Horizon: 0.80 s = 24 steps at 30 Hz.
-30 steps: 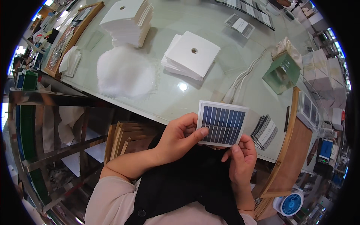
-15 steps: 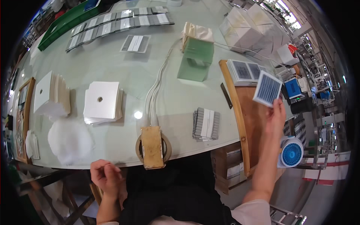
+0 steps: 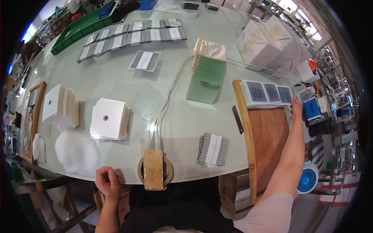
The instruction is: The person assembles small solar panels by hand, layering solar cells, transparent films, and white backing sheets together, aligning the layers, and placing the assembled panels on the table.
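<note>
My right hand (image 3: 297, 110) reaches far right, its fingers closed at the corner of a white-framed panel with dark stripes (image 3: 284, 94). That panel lies at the right end of a row, beside two similar framed panels (image 3: 256, 92) on the wooden tray (image 3: 268, 132). Part of the fingertips is hidden at the panel's edge. My left hand (image 3: 108, 181) rests by the table's front edge with its fingers curled and nothing visible in them. Just right of it stands a tan block on a round ring (image 3: 154, 171).
White square cards with a hole (image 3: 108, 118) and a second card stack (image 3: 58, 105) stand left. A pile of grey striped sheets (image 3: 212, 150) lies front right. Green glass-like blocks (image 3: 206, 81) stand mid-table, with white cables (image 3: 167, 101) nearby. A blue fan (image 3: 307, 178) is below right.
My right hand has lowered the framed panel from the air to the right end of the row on the tray. My left hand stays curled near the table edge. The view has shifted slightly.
</note>
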Each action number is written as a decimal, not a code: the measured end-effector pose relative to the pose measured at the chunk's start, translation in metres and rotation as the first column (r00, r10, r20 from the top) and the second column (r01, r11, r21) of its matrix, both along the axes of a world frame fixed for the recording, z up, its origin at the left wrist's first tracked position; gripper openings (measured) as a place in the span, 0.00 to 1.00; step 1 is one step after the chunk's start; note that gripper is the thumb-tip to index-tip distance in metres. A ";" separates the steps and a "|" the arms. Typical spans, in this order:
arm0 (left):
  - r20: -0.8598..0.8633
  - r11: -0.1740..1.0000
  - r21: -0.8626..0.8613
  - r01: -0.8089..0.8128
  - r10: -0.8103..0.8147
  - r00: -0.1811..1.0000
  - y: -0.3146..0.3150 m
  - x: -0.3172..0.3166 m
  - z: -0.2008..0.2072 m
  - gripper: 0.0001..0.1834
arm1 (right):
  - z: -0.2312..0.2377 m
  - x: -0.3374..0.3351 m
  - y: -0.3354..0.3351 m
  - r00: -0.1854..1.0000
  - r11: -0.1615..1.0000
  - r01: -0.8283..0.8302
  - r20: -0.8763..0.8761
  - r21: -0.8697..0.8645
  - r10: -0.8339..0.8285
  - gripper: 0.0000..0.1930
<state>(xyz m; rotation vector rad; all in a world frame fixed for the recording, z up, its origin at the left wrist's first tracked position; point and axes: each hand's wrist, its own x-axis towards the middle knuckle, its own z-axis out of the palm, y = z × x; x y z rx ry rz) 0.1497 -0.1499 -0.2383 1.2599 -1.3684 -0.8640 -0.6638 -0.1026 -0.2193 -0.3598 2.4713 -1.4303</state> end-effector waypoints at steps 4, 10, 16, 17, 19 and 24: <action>-0.025 0.999 0.050 0.011 -0.010 1.000 -0.010 -0.007 -0.011 0.04 | -0.038 -0.070 0.033 0.935 0.976 -0.219 -0.289 -0.012 0.206 0.20; -0.007 0.996 0.058 0.074 -0.074 0.997 -0.013 -0.012 -0.002 0.03 | -0.001 -0.051 0.042 0.614 0.969 0.188 -0.789 0.162 0.012 0.18; -0.022 0.997 0.079 0.008 -0.006 1.000 -0.003 -0.006 -0.003 0.03 | 0.079 0.267 -0.068 0.573 0.841 -0.540 -0.717 0.034 0.397 0.13; 0.047 1.000 0.025 0.018 -0.020 0.999 -0.003 -0.002 -0.008 0.03 | 0.080 0.302 -0.078 0.541 0.747 -0.656 -0.624 0.108 0.564 0.13; 0.124 0.998 -0.018 0.055 -0.052 0.991 -0.005 0.003 -0.009 0.03 | 0.079 0.357 -0.098 0.396 0.559 -0.811 -0.540 0.174 0.743 0.15; 0.034 0.986 0.058 0.158 -0.160 0.987 -0.009 0.001 0.003 0.02 | 0.046 0.353 -0.138 0.349 0.612 -0.758 -0.651 0.227 0.674 0.12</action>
